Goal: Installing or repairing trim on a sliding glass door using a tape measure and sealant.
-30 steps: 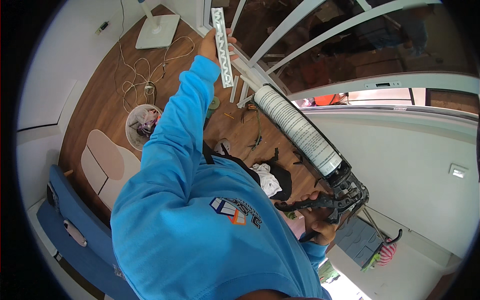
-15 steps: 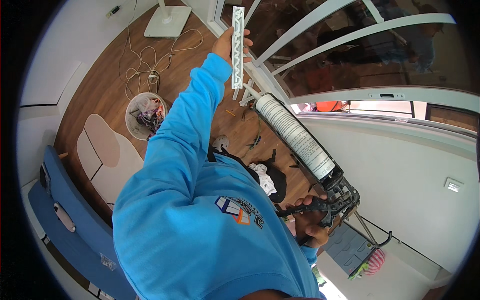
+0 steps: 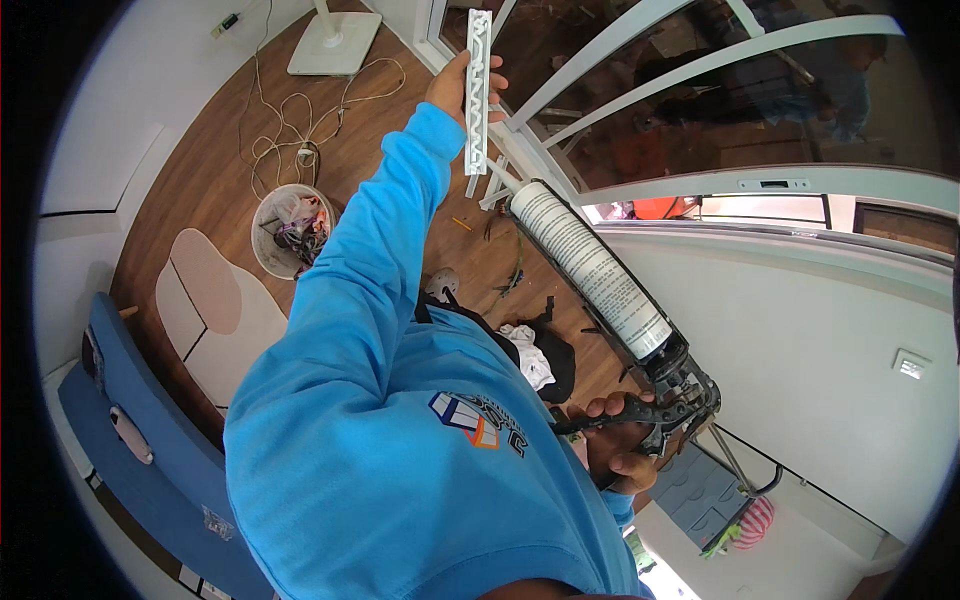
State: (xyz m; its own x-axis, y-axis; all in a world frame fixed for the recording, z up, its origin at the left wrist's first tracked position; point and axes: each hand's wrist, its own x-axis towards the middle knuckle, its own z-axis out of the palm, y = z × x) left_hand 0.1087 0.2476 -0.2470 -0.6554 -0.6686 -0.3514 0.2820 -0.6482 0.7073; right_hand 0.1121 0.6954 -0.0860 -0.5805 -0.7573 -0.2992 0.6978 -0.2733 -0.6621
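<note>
My left hand (image 3: pixel 449 88), arm stretched out ahead, grips a narrow white strip (image 3: pixel 472 150) that stands lengthwise in view. A wavy white bead of sealant (image 3: pixel 478 100) runs along the strip's face. In my right hand (image 3: pixel 632 472) is a black caulking gun (image 3: pixel 682 385), with the fingers around its trigger and handle. The gun carries a white printed cartridge (image 3: pixel 590 270). Its pale nozzle (image 3: pixel 503 175) points at the lower end of the strip; whether the tip touches it, I cannot tell.
White-framed glass panels (image 3: pixel 700 110) stand ahead on the right. A white bucket of scraps (image 3: pixel 292 232), a tangled cable (image 3: pixel 300 125) and a white stand base (image 3: pixel 335 45) are on the wooden floor. A blue sofa (image 3: pixel 150 440) is at the left, grey drawers (image 3: pixel 700 495) at the right.
The strip and the gun's nozzle have shifted very slightly upward in view. Both hands keep their holds.
</note>
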